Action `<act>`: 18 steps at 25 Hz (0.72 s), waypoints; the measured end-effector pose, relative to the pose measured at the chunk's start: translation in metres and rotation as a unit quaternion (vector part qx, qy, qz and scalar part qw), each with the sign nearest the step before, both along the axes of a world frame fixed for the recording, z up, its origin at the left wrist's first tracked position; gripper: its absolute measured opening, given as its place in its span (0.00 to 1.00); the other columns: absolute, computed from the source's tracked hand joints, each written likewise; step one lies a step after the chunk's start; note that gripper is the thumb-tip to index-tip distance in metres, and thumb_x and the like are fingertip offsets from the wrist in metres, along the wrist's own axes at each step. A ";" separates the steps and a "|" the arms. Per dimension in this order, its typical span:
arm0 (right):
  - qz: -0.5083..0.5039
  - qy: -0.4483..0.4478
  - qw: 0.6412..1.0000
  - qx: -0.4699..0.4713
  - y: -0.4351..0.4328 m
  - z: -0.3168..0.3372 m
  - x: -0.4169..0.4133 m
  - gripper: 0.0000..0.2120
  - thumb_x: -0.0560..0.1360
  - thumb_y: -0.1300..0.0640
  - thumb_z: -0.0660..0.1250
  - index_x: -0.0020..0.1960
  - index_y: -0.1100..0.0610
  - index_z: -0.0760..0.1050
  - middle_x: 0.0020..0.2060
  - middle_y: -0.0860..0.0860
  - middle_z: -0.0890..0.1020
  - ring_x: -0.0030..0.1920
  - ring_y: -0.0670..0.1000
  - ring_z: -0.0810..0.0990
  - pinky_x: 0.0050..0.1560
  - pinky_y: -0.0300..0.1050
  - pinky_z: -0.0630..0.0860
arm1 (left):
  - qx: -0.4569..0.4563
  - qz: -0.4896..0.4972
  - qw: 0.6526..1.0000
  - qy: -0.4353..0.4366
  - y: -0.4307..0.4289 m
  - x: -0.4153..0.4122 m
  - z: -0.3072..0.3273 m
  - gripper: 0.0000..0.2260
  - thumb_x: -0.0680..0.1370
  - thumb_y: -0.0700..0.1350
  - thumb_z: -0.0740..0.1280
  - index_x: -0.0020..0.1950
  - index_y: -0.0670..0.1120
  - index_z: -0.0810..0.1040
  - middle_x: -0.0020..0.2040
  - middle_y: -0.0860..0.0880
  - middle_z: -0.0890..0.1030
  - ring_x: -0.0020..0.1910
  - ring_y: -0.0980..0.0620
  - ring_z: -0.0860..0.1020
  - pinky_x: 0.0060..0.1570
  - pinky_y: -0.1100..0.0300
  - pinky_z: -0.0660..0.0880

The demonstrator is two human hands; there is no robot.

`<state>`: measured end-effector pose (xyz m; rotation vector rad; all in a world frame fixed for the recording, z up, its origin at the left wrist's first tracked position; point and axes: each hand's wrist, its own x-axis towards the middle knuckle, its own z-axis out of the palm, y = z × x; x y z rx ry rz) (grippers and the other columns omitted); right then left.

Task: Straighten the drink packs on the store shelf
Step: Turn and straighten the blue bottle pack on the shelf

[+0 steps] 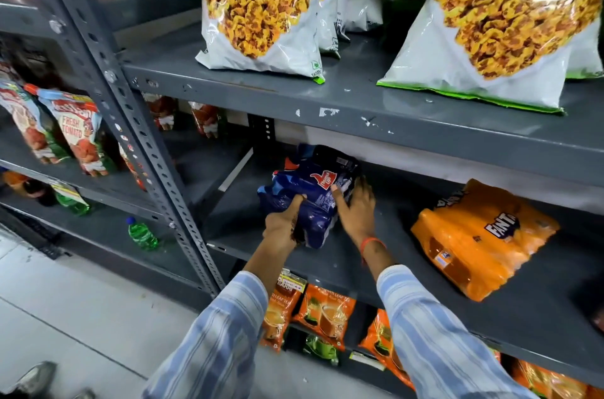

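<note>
Striped sleeves (pixel 228 333) reach onto the shelf (pixel 392 235). The left grip (pixel 282 225) clutches the blue pack (pixel 310 189) at its near end; the right grip (pixel 358 209) (fingers straight) presses its side.

The Thums Up pack (pixel 310 199) is lying toward the left end of the middle shelf (pixel 376 258), with the Fanta pack (pixel 480 241) sitting well apart to its right. The left hand (pixel 282 227) is gripping the Thums Up pack's near end, and the right hand (pixel 358 210) is pressing against its right side. Snack bags (pixel 261 12) are standing on the upper shelf (pixel 359 101), and tea packets (pixel 323 313) are sitting below the middle shelf.
</note>
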<state>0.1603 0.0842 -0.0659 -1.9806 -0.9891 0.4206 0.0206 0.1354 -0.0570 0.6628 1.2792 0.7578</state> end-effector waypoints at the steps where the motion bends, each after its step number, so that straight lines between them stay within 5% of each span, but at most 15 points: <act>1: 0.003 0.019 0.999 -0.034 0.000 0.003 0.010 0.34 0.78 0.46 0.59 0.75 0.64 0.51 0.76 0.61 0.54 0.77 0.60 0.51 0.76 0.50 0.47 | 0.007 -0.004 1.000 0.024 0.001 -0.001 -0.002 0.44 0.48 0.60 0.78 0.58 0.38 0.75 0.54 0.40 0.81 0.50 0.40 0.80 0.53 0.43 0.79; 5: 0.009 0.163 0.986 0.020 -0.006 0.001 0.027 0.41 0.75 0.40 0.62 0.76 0.56 0.44 0.77 0.57 0.55 0.76 0.56 0.55 0.77 0.54 0.53 | 0.071 -0.032 0.990 0.114 0.017 -0.005 -0.023 0.48 0.44 0.63 0.78 0.59 0.42 0.75 0.57 0.41 0.78 0.53 0.40 0.80 0.50 0.40 0.80; 8: -0.044 0.251 0.960 0.119 -0.029 -0.008 0.024 0.38 0.71 0.47 0.71 0.73 0.54 0.57 0.69 0.54 0.70 0.68 0.53 0.70 0.70 0.50 0.66 | 0.219 -0.088 0.956 0.172 0.007 -0.018 -0.006 0.44 0.51 0.60 0.81 0.63 0.47 0.71 0.61 0.46 0.74 0.59 0.46 0.75 0.61 0.47 0.75; 10: -0.041 0.242 0.962 0.122 -0.045 -0.015 0.028 0.29 0.68 0.55 0.75 0.65 0.53 0.68 0.58 0.52 0.79 0.58 0.51 0.78 0.60 0.44 0.73 | 0.330 -0.140 0.911 0.204 0.001 -0.033 0.005 0.43 0.57 0.51 0.80 0.68 0.44 0.66 0.60 0.47 0.68 0.58 0.50 0.71 0.62 0.54 0.70; 13: 0.007 0.170 0.984 0.061 -0.064 -0.030 0.028 0.25 0.65 0.52 0.77 0.59 0.54 0.74 0.52 0.51 0.82 0.54 0.52 0.81 0.55 0.46 0.77 | 0.416 -0.196 0.854 0.244 -0.001 -0.053 0.006 0.46 0.59 0.47 0.78 0.72 0.43 0.61 0.66 0.44 0.71 0.62 0.48 0.72 0.63 0.53 0.70; 18: -0.027 0.117 0.989 0.085 -0.071 -0.041 0.012 0.25 0.67 0.50 0.75 0.62 0.54 0.72 0.55 0.51 0.81 0.56 0.52 0.79 0.56 0.48 0.76 | 0.351 -0.108 0.901 0.232 -0.042 -0.056 0.002 0.31 0.70 0.43 0.74 0.71 0.46 0.66 0.68 0.44 0.74 0.65 0.46 0.73 0.64 0.51 0.73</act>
